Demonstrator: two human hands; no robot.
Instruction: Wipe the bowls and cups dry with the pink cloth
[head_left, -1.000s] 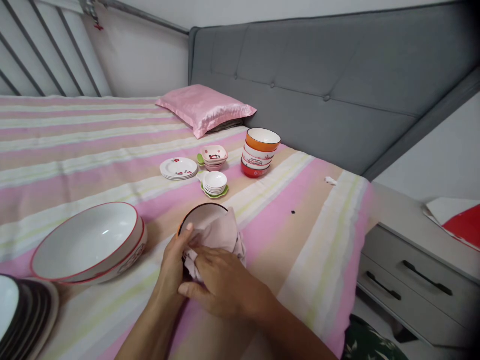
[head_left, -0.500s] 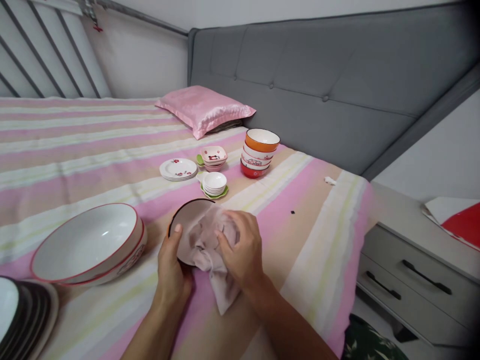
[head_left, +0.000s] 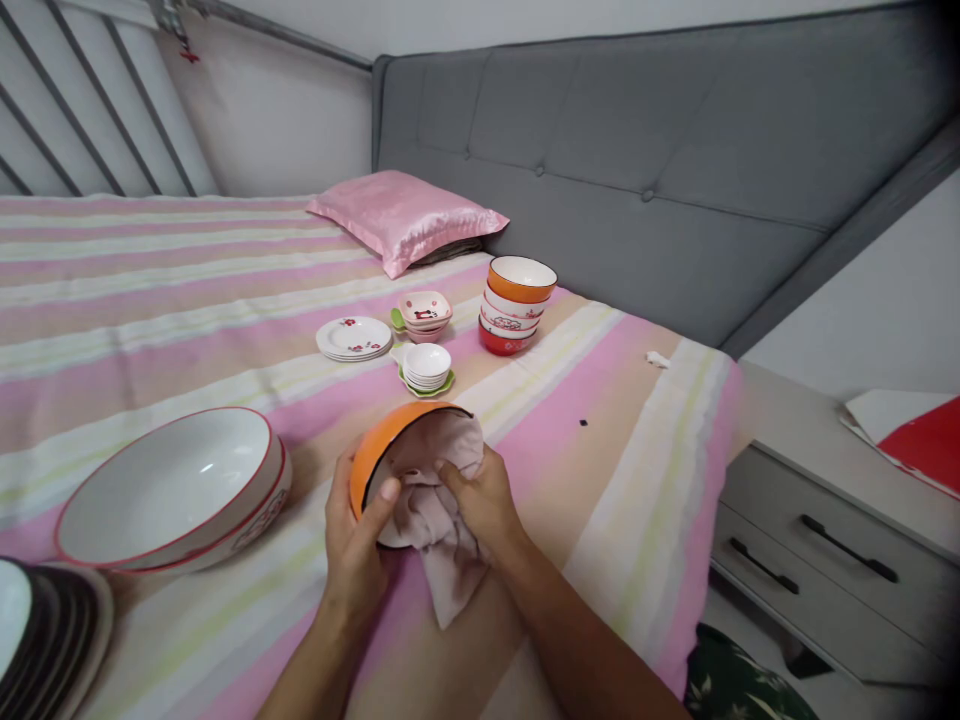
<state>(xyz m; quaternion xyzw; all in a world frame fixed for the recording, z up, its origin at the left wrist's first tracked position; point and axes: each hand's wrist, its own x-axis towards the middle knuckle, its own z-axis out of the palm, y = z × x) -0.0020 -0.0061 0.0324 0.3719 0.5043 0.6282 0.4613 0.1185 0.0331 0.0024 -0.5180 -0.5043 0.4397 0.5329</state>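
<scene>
Thumb and fingers of the left hand (head_left: 356,525) are wrapped around the wall of an orange bowl (head_left: 391,432), while a pale pink cloth (head_left: 442,530) is pinched in the right hand (head_left: 480,500) against the opposite rim, its hidden fingers apparently curled behind. The bowl is tilted, its mouth turned toward the wearer, above the striped bed (head_left: 600,500); whether its underside is touching cannot be told. It seems to be glazed ceramic: stiff, moderately light, slippery and easily chipped, so best gripped by wall and rim together, whereas the cloth is soft and limp. Just beyond, small white dishes (head_left: 427,362) are stacked; farther off, a bowl stack (head_left: 517,318) is stood, and large red-rimmed bowls (head_left: 180,490) are nested to the left.
</scene>
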